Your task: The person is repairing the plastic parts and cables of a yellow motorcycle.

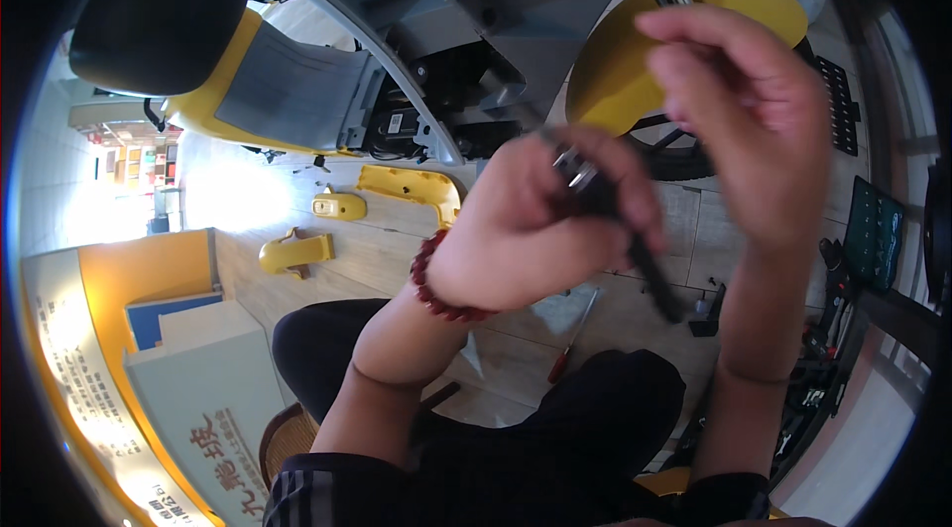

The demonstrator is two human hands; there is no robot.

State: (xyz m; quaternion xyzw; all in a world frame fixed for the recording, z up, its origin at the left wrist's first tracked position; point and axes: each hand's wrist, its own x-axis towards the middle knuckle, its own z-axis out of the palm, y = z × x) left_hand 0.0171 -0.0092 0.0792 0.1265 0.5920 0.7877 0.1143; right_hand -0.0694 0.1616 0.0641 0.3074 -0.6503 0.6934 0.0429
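Note:
My left hand (555, 220), with a dark red bead bracelet (433, 281) at the wrist, is closed round a long black tool with a shiny metal part (650, 274). Motion smears the tool, so I cannot make out its exact kind. Its black end points down and to the right. My right hand (744, 111) is raised to the right of it, fingers loosely curled and apart, with nothing visible in them. Beyond both hands stands a yellow and grey scooter (297, 81); its body is uncovered in the middle, showing black parts (402, 130).
Yellow cover pieces (412, 186) lie on the tiled floor to the left. A screwdriver with a red handle (560, 365) lies near my knees. At the right are a dark green tray (873, 230) and a toolbox (818, 368). A white cabinet (203, 378) stands at the left.

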